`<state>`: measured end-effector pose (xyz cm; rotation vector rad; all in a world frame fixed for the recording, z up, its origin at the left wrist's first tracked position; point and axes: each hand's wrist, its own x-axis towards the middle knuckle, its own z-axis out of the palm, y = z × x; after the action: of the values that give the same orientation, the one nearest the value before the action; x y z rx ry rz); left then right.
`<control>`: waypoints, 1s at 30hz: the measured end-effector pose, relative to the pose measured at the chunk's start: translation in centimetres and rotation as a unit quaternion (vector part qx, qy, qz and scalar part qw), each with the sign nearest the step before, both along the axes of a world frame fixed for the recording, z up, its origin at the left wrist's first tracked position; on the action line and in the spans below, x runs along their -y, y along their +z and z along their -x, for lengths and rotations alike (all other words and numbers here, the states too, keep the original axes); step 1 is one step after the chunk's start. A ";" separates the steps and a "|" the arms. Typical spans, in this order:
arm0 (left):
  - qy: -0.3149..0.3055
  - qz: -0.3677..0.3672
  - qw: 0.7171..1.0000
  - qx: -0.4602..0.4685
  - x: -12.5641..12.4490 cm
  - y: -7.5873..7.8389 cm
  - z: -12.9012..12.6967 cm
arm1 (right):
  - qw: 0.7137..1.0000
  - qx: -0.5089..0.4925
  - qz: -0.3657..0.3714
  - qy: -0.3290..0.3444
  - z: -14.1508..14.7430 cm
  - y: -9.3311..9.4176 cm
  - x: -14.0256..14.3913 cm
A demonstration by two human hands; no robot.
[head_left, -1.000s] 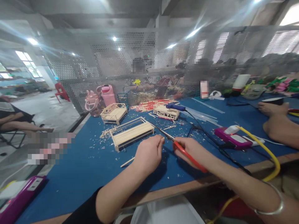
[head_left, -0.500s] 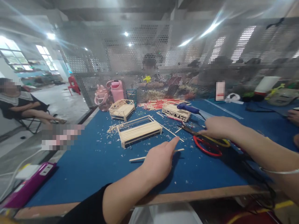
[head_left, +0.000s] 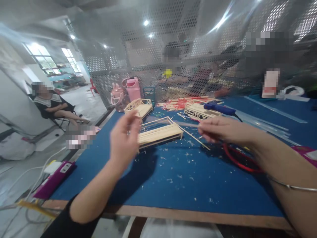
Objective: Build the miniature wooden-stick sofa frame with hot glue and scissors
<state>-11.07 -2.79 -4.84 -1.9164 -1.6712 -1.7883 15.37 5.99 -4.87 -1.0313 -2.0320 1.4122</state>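
right hand [head_left: 224, 130] pinches thin wooden stick [head_left: 195, 138] — slatted frame [head_left: 159, 133] beside.

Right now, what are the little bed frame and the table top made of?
Bed frame: looks like thin pale wood or bamboo sticks, unpainted and matte; separate slats show. Table top: blue, matte covering, maybe felt or mat, over a brown board edge.

Pale bare-wood stick frame [head_left: 159, 132], matt blue table cover [head_left: 178, 172] flecked with shavings, glossy red plastic scissor handles [head_left: 239, 158]
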 end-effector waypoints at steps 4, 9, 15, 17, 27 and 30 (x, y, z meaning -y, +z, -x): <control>0.139 0.189 0.948 0.216 -1.1 -0.2 4.9 | 0.960 -0.162 0.068 -0.219 0.8 -2.3 -1.8; 0.047 0.386 0.894 0.224 -2.7 -1.9 5.4 | 0.955 -0.165 0.088 -0.231 3.9 -4.2 -1.5; 0.003 0.422 0.888 0.182 -5.4 -1.3 4.8 | 0.960 -0.128 0.120 -0.217 3.1 -3.2 -0.9; -0.006 0.423 0.890 0.171 -6.1 -1.4 4.7 | 0.962 -0.107 0.132 -0.215 2.6 -2.7 -1.0; -0.063 0.444 0.862 0.237 -4.3 -1.5 3.9 | 0.977 -0.001 0.155 -0.148 1.1 -1.2 -0.7; -0.068 0.441 0.850 0.280 -3.9 -1.3 4.0 | 0.984 -0.041 0.097 -0.144 0.1 -0.8 -1.1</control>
<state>-15.08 1.16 -6.13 -1.8500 -3.0648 -1.9336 15.30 7.05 -5.66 -1.2692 -1.6327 1.4886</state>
